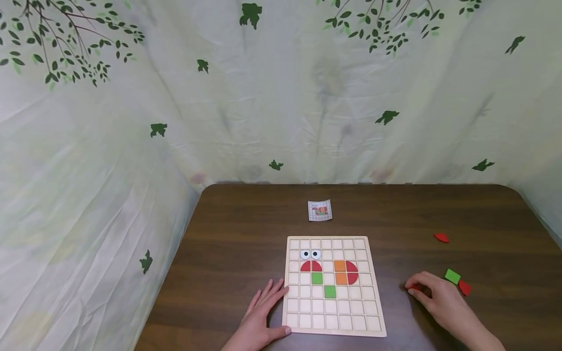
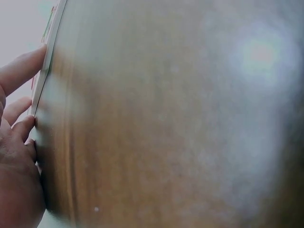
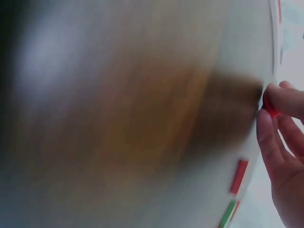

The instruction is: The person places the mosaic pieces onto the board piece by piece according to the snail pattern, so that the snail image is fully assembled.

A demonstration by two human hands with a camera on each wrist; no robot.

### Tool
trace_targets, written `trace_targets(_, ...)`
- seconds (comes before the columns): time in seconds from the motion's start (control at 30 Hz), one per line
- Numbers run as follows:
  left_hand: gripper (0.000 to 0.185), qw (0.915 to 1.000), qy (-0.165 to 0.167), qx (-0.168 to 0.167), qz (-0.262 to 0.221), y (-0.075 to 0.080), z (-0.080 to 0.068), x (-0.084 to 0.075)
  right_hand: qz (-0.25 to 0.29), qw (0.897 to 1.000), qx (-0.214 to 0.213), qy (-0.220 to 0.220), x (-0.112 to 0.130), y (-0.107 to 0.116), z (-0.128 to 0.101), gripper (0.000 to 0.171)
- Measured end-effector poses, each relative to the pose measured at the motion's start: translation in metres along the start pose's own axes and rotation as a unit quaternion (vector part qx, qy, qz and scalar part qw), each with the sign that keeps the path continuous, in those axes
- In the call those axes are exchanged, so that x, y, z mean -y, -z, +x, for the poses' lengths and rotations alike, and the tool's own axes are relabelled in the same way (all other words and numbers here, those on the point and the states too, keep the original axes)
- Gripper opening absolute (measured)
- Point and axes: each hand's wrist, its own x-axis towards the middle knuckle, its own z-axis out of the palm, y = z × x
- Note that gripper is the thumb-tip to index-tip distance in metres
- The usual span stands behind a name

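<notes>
Plain bright-red piece [image 3: 271, 107] in the right hand [image 1: 441, 298]

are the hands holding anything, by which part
The right hand pinches a red piece, its fingertips hiding exactly where; the left hand only touches the board.

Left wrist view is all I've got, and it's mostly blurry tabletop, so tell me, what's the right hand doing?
Observer: The right hand pinches a small red piece in its fingers.
Operator: Okay, are other pieces lying loose near it?
Observer: Yes, on the table lie a green piece, a second red piece beside it, and a third red piece farther out.
Operator: Got it. Any picture to look at?
Observer: A small card with a gridded picture lies beyond the far edge of the board.
</notes>
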Motion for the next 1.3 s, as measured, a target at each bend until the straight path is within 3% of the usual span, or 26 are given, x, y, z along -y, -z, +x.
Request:
trace_targets(0.3, 0.082, 0.9999, 0.01, 0.005, 0.005, 0.0, 0.002, -0.001, 0.01, 0.999, -0.028, 0.017, 0.023, -0.015, 0.013, 0.039)
trace_targets(0.57, 0.082, 0.9998, 0.015, 0.01, -0.001, 0.0, 0.002, 0.0, 0.072, 0.996, -0.047, 0.014, 0.043, -0.026, 0.024, 0.034)
trace_targets(1.07, 0.082, 0.9999, 0.008, 0.006, 0.002, 0.0, 0.001, 0.002, 0.146, 0.986, 0.075, -0.022, 0.082, -0.05, 0.046, 0.022)
trace_targets(1.3, 0.082, 0.9999, 0.011, 0.009, 0.001, 0.001, 0.001, 0.002, 0.178, 0.977, 0.119, -0.009, 0.098, -0.063, 0.057, 0.021)
